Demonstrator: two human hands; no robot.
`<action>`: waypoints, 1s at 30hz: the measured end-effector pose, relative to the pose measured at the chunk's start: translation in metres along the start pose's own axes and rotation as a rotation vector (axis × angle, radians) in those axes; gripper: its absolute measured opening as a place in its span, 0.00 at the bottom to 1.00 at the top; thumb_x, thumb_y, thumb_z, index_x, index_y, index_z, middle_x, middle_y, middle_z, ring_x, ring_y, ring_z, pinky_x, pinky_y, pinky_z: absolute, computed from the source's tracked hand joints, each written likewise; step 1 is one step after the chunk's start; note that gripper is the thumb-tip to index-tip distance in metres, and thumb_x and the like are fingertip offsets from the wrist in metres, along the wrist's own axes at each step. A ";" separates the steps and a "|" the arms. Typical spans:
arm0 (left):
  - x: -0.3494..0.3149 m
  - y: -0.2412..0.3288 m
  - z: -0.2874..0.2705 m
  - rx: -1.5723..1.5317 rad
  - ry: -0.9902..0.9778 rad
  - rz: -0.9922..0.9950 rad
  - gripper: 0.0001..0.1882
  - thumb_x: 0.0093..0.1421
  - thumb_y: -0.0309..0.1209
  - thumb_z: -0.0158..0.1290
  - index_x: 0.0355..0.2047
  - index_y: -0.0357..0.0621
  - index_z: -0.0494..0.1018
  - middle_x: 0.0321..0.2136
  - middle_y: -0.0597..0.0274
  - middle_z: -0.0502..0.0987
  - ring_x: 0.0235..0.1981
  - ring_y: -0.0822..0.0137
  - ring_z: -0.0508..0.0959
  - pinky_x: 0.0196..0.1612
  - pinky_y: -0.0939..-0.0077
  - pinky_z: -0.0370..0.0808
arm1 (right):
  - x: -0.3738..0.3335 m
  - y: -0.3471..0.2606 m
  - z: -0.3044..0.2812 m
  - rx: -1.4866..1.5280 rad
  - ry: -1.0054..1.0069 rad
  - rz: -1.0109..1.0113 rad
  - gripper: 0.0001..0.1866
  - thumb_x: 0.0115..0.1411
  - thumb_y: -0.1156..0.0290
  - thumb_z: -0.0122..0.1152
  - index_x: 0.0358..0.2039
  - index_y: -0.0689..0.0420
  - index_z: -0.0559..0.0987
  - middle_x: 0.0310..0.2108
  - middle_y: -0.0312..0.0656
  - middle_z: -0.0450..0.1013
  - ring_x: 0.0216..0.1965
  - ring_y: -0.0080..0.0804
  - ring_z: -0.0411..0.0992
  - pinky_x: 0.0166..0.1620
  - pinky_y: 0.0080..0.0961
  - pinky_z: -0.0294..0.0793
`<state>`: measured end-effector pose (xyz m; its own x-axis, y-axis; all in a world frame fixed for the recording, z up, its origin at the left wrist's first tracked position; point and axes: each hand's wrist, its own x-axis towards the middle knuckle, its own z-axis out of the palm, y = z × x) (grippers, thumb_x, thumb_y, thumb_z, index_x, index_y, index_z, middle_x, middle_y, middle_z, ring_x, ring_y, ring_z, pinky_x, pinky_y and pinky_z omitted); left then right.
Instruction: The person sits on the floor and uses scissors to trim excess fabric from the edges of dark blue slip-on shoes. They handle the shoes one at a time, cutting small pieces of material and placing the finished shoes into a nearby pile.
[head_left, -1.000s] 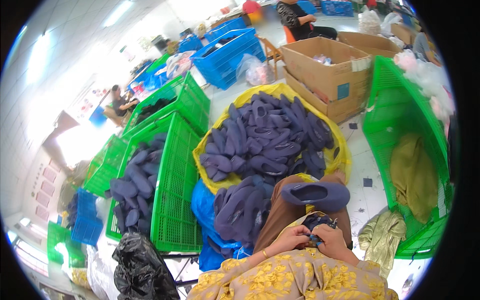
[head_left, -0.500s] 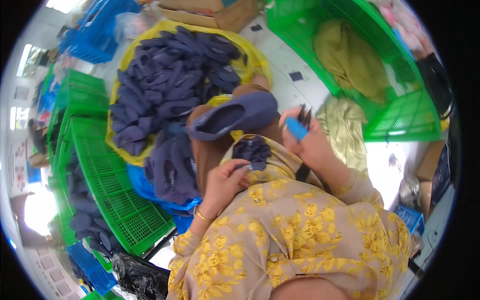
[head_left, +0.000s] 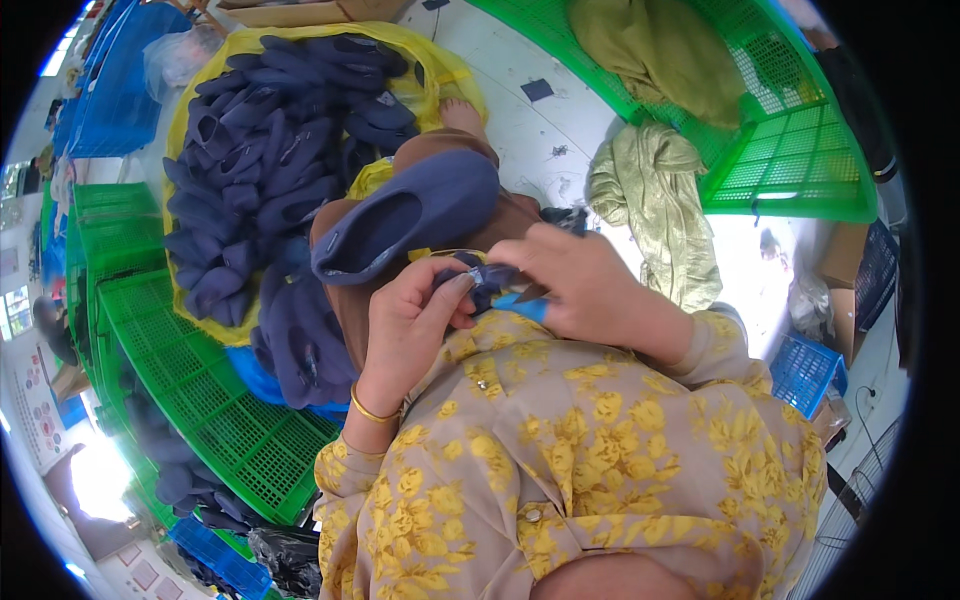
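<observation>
My left hand [head_left: 415, 325] is closed in a pinch on a small gathered dark navy fabric piece [head_left: 484, 290], held close above my lap. A small pale spot shows on it by the left thumb. My right hand [head_left: 585, 290] curls around blue-handled thread snips [head_left: 520, 306] with dark blades, and its fingertips reach the same fabric from the other side. The fingers partly hide both the fabric and the snips. Just beyond my hands, a navy slip-on shoe [head_left: 455, 195] rests across my brown-clad knees.
A yellow sack [head_left: 455, 85] holds a heap of navy shoes [head_left: 270, 150], ahead to the left. More shoes [head_left: 305, 345] lie beside my left leg. Green crates stand at left [head_left: 215, 390] and far right [head_left: 800, 165]. A shiny olive cloth [head_left: 655, 215] hangs by the right crate.
My right hand has come down and left with the snips to meet the fabric in my left hand. The view has shifted, so the surroundings appear further left.
</observation>
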<state>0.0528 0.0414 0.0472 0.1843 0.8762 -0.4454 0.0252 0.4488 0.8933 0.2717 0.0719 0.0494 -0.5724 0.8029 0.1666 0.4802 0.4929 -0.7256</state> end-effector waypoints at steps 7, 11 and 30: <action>0.013 0.003 -0.001 0.072 -0.070 -0.019 0.10 0.62 0.24 0.53 0.44 0.35 0.74 0.27 0.64 0.77 0.26 0.78 0.77 0.31 0.84 0.76 | 0.003 0.020 0.023 0.216 -0.016 0.138 0.14 0.50 0.76 0.60 0.39 0.57 0.77 0.30 0.44 0.73 0.30 0.45 0.73 0.33 0.35 0.71; 0.017 0.001 -0.003 0.221 -0.105 -0.005 0.10 0.60 0.22 0.54 0.43 0.35 0.73 0.27 0.63 0.77 0.26 0.77 0.78 0.30 0.83 0.75 | 0.004 0.024 0.032 0.437 -0.020 0.239 0.10 0.54 0.72 0.62 0.37 0.60 0.77 0.29 0.47 0.74 0.31 0.45 0.74 0.34 0.34 0.71; 0.064 -0.020 -0.046 0.913 0.109 0.433 0.12 0.51 0.21 0.56 0.38 0.35 0.73 0.34 0.51 0.75 0.37 0.52 0.77 0.41 0.69 0.73 | 0.039 0.032 0.034 1.021 0.098 0.812 0.09 0.59 0.72 0.62 0.39 0.61 0.79 0.32 0.34 0.76 0.33 0.16 0.72 0.39 0.16 0.72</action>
<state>0.0186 0.0966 -0.0016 0.2658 0.9634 -0.0352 0.7271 -0.1764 0.6635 0.2426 0.1077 0.0099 -0.2883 0.7911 -0.5394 -0.0790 -0.5811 -0.8100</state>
